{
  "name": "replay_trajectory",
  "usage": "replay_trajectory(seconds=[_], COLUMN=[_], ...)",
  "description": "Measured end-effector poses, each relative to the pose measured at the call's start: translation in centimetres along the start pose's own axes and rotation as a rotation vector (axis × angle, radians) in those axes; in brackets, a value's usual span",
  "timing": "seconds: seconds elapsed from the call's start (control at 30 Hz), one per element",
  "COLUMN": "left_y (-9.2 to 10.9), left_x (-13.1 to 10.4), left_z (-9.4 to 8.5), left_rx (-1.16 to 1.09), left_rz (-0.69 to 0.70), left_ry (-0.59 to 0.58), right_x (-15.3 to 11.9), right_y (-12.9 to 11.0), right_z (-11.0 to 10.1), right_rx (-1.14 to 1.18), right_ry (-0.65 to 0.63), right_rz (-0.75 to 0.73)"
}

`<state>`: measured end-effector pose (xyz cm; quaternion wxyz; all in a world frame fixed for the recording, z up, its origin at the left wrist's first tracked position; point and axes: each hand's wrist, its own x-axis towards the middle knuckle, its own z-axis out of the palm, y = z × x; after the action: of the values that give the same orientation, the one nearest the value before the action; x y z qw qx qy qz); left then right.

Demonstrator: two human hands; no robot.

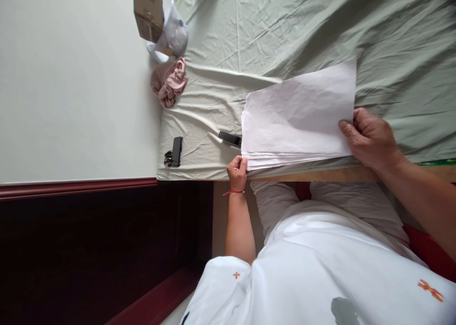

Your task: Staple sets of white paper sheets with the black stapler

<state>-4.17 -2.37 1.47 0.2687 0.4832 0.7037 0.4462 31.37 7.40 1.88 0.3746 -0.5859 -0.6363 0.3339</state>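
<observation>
A stack of white paper sheets [299, 116] lies over the front part of the cloth-covered table, its near and left edges slightly fanned. My left hand [237, 172] pinches the stack's near left corner between thumb and fingers. At the right edge, my right hand [372, 137] grips the paper with the thumb on top and the fingers beneath, mostly hidden. Partly under the left edge of the sheets sits a black stapler-like object [230, 138], its right end covered.
Farther left rests a black case-like object [176, 151] with small metal pieces beside it. A pink cloth [170, 82], a clear plastic bag [175, 33] and a cardboard box [148, 12] stand by the white wall [71, 78]. The wrinkled pale green cloth [285, 30] covers the table.
</observation>
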Motion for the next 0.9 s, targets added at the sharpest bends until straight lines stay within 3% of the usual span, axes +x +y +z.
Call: replay_trajectory(seconds=[0.9], left_y=[0.36], left_x=[0.43], left_z=[0.39], left_rx=[0.003], left_rz=[0.006], left_ry=[0.051], right_x=[-0.25], right_y=[0.03], right_z=[-0.05], right_rx=[0.078], right_ry=[-0.029], right_rz=[-0.003])
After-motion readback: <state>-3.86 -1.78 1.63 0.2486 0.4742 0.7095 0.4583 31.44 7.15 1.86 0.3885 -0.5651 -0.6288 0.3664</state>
